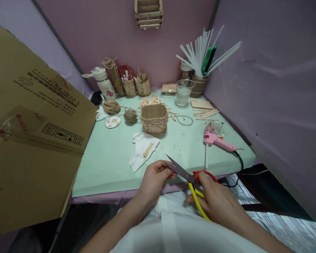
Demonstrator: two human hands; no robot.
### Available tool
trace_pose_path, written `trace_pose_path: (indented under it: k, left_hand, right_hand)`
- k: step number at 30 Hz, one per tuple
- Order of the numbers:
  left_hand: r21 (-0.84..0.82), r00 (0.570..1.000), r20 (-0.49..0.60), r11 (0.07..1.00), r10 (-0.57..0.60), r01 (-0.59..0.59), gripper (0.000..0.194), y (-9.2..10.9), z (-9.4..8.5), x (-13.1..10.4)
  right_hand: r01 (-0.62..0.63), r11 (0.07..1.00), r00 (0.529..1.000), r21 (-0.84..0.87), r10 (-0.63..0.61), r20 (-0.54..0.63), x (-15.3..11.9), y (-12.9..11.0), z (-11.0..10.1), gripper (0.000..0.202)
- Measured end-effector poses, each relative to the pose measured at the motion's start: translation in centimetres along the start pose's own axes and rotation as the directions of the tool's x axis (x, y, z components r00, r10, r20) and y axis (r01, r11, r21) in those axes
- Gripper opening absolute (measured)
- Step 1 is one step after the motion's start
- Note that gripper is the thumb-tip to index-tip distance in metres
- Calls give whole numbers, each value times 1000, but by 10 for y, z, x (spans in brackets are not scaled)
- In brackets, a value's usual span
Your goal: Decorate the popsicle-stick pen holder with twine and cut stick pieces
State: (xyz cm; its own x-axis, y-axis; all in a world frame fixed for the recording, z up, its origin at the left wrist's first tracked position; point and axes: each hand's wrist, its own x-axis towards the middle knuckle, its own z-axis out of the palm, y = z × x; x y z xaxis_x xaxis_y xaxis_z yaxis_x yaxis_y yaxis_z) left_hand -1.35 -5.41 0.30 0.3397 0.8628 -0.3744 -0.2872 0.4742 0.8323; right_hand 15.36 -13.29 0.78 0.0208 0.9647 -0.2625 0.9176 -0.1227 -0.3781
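My right hand (216, 196) grips a pair of scissors (184, 173) with one red and one yellow handle, its blades slightly parted and pointing up-left. At the blades, my left hand (155, 179) is closed in a pinch; whatever sits between its fingertips is too small or hidden to name. Beyond the hands, a white cloth (138, 153) lies on the table with a short wooden piece (148, 150) on it. Behind that stands a square woven-looking basket (155, 124) made of pale wood and twine.
A pink glue gun (218, 140) with a cord lies at right. Twine balls (130, 115) and a small white disc (113, 122) are at left. Wooden sticks (201, 104), a plastic cup (183, 95) and a bottle (105, 84) stand farther back. A large cardboard box (42, 140) borders the left.
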Motion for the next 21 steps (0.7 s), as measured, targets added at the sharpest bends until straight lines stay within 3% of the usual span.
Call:
trace_pose_path:
  k: [6,13,21]
  left_hand:
    - [31,1000,4,999,-22,22,14,1,0,-1]
    - [-71,999,-1,996,-50,50,18,3,-2,-2]
    - [-167,999,-28,985,-44,39,11,-1,-1,-1]
  right_hand:
    - [-38,999,999,-34,40,32,1,3,2,27]
    - [-75,950,995,302,52,81,7,8,-4,16]
    - [-94,965,990,244,65,126,3,0,1,31]
